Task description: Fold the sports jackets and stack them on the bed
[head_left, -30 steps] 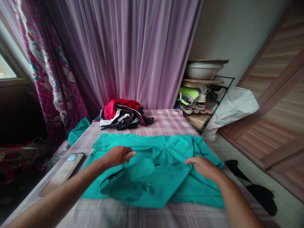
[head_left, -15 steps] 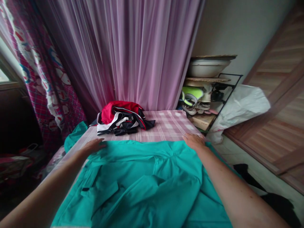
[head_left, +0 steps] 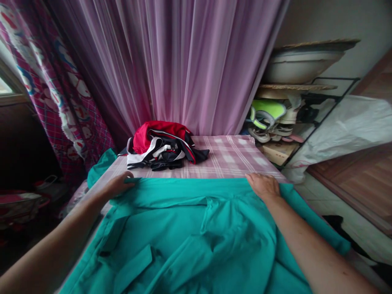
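A teal jacket lies spread in front of me, with flaps and creased folds across its middle. My left hand grips its far edge at the left, thumb above the cloth and fingers partly hidden. At the right end of that same edge, my right hand is closed on the fabric, its fingertips hidden in part. Between my hands the edge runs straight and taut. Teal cloth extends past my right wrist and also shows beyond the left side.
A heap of red, black and white clothing sits on the pink checked cloth beyond the jacket. Purple curtains hang behind. To the right stands a rack with shoes and a basin, beside a white plastic bag.
The jacket's far edge, wrinkled before, is now pulled straight. My right hand has moved right, and more teal cloth shows beyond it. The view has shifted slightly.
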Motion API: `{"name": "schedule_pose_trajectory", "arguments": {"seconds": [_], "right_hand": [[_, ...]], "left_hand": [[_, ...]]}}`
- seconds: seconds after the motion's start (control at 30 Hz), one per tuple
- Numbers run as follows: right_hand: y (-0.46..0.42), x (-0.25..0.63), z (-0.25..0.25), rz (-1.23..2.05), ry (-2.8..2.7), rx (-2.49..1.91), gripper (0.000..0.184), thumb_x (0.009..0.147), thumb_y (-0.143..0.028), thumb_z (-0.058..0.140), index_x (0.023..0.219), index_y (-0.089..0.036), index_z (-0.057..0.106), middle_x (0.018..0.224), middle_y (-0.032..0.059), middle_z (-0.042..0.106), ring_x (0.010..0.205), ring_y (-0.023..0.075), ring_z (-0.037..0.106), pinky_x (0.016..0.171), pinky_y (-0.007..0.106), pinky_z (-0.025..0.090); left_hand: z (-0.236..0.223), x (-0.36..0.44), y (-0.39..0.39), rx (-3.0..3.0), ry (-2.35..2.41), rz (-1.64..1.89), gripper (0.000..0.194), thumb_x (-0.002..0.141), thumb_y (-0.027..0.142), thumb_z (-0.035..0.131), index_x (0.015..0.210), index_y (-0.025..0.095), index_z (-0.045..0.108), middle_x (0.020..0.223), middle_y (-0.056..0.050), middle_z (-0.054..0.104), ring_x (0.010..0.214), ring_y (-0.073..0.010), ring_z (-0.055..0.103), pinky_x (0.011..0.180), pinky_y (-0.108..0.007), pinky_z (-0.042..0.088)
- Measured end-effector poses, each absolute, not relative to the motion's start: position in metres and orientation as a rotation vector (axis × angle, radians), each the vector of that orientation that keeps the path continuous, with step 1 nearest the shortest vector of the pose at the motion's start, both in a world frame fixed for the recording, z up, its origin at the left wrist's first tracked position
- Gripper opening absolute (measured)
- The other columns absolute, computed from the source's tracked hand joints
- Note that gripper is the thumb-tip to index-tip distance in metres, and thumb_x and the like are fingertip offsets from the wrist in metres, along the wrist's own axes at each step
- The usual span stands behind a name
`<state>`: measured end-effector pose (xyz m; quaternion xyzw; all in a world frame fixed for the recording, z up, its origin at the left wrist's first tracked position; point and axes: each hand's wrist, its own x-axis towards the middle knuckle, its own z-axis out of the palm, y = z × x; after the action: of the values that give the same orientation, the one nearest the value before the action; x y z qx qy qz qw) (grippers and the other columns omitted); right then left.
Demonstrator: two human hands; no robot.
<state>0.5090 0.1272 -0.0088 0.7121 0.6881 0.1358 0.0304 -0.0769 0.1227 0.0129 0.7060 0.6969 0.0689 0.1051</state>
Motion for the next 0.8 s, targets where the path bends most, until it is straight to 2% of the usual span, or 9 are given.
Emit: {"name": "schedule_pose_trajectory", "arguments": {"seconds": [0.07,0.13,0.23,0.33,0.43,0.5,0.63,0.8], "right_hand": [[0.129,0.504,-0.010,0.416,2.162,2.236,0.046,0.100,-0.035,0.032,0.104,-0.012,0.071,0.103,0.0188,0.073,0.097,0.0316,0.066,0.085,0.042,0.043],[0.128,0.492,-0.005,0.434,2.255,2.329,0.041,0.098,-0.033,0.036,0.117,-0.014,0.067,0.119,0.0194,0.068,0.109,0.0346,0.060,0.095,0.049,0.039],[0.120,0.448,0.006,0.301,2.464,2.406,0.046,0.098,-0.033,0.036,0.136,-0.017,0.056,0.144,0.0176,0.053,0.130,0.0354,0.046,0.108,0.055,0.031],[0.103,0.389,0.004,-0.006,2.641,2.201,0.052,0.099,-0.043,0.034,0.146,-0.025,0.046,0.155,0.0122,0.041,0.142,0.0320,0.034,0.113,0.058,0.026],[0.079,0.354,-0.013,-0.278,2.700,1.875,0.060,0.097,-0.055,0.036,0.151,-0.028,0.039,0.161,0.0106,0.031,0.147,0.0333,0.026,0.113,0.066,0.018],[0.065,0.353,-0.023,-0.329,2.701,1.776,0.063,0.097,-0.058,0.034,0.153,-0.028,0.035,0.162,0.0111,0.026,0.149,0.0315,0.022,0.116,0.065,0.014],[0.053,0.373,-0.025,-0.310,2.705,1.728,0.061,0.099,-0.057,0.031,0.153,-0.029,0.036,0.161,0.0089,0.029,0.149,0.0271,0.023,0.119,0.058,0.013],[0.065,0.385,-0.014,-0.263,2.646,1.910,0.055,0.101,-0.049,0.026,0.152,-0.031,0.035,0.159,0.0075,0.034,0.147,0.0249,0.030,0.118,0.058,0.017]], "left_hand": [[0.008,-0.067,0.119,2.091,2.156,0.201,0.058,0.072,0.052,0.056,0.119,0.018,0.060,0.122,-0.013,0.068,0.112,-0.0307,0.063,0.094,-0.038,0.049],[0.005,-0.054,0.113,2.140,2.255,0.211,0.061,0.078,0.046,0.053,0.133,0.018,0.054,0.137,-0.014,0.060,0.122,-0.0314,0.058,0.102,-0.041,0.045],[0.000,-0.023,0.097,2.346,2.216,0.232,0.055,0.090,0.044,0.042,0.138,0.019,0.054,0.151,-0.014,0.047,0.137,-0.0323,0.046,0.113,-0.047,0.035],[-0.010,0.014,0.080,2.426,2.054,0.112,0.057,0.095,0.049,0.036,0.142,0.021,0.051,0.156,-0.012,0.040,0.146,-0.0326,0.032,0.118,-0.054,0.024],[-0.022,0.036,0.068,2.340,2.057,0.023,0.070,0.094,0.060,0.036,0.153,0.022,0.036,0.161,-0.012,0.030,0.149,-0.0344,0.023,0.117,-0.060,0.021],[-0.027,0.040,0.064,2.294,2.090,0.001,0.076,0.092,0.066,0.035,0.155,0.025,0.029,0.163,-0.011,0.024,0.150,-0.0359,0.018,0.115,-0.066,0.019],[-0.027,0.037,0.063,2.237,2.120,-0.002,0.078,0.090,0.071,0.031,0.156,0.030,0.024,0.165,-0.009,0.018,0.151,-0.0387,0.014,0.110,-0.075,0.015],[-0.025,0.039,0.064,2.214,2.133,-0.003,0.081,0.088,0.074,0.031,0.156,0.032,0.023,0.165,-0.010,0.017,0.150,-0.0401,0.013,0.108,-0.078,0.015]]}}
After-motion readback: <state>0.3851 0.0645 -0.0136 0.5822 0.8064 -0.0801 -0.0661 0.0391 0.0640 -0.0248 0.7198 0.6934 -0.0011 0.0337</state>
